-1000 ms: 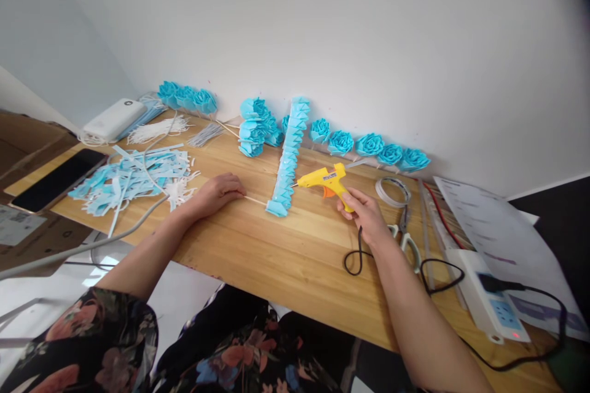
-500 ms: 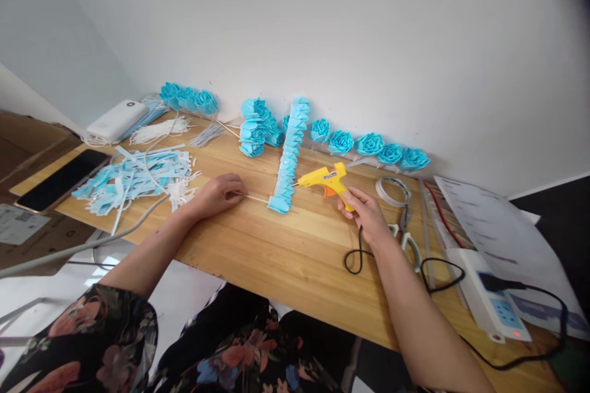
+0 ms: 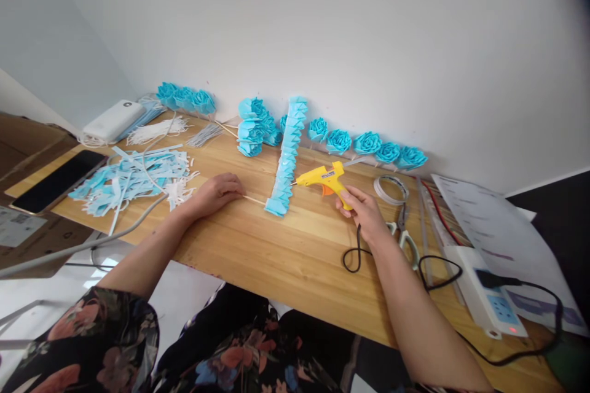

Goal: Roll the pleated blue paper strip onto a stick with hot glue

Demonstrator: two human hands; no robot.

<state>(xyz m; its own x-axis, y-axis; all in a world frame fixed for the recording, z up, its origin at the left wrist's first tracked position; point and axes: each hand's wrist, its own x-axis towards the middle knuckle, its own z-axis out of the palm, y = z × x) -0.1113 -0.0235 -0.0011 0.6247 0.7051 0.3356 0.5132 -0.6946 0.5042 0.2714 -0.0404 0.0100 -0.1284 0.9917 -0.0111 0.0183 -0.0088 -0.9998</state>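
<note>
My left hand (image 3: 216, 193) rests on the wooden table, its fingers closed round the end of a thin wooden stick (image 3: 253, 199). The stick's other end meets the lower end of a long strip of overlapping light-blue petals (image 3: 286, 163), which lies pointing toward the wall. In my right hand (image 3: 362, 212) is a yellow glue gun (image 3: 322, 177) with an orange trigger. Its nozzle tip is at the right edge of the petal strip, near the lower part; whether it touches I cannot tell. A clear glue stick (image 3: 354, 161) pokes out of the gun's back.
Finished blue flowers (image 3: 367, 142) line the wall, with a bunch (image 3: 251, 129) behind the strip. Blue and white scraps (image 3: 133, 175), a phone (image 3: 59, 179) and a power bank (image 3: 115, 121) lie left. Right are a tape roll (image 3: 391, 190), scissors (image 3: 408, 242), a power strip (image 3: 488, 295) and cords.
The glue gun's nozzle stays by the lower right edge of the petal strip. The whole view has shifted slightly; both hands keep their grips.
</note>
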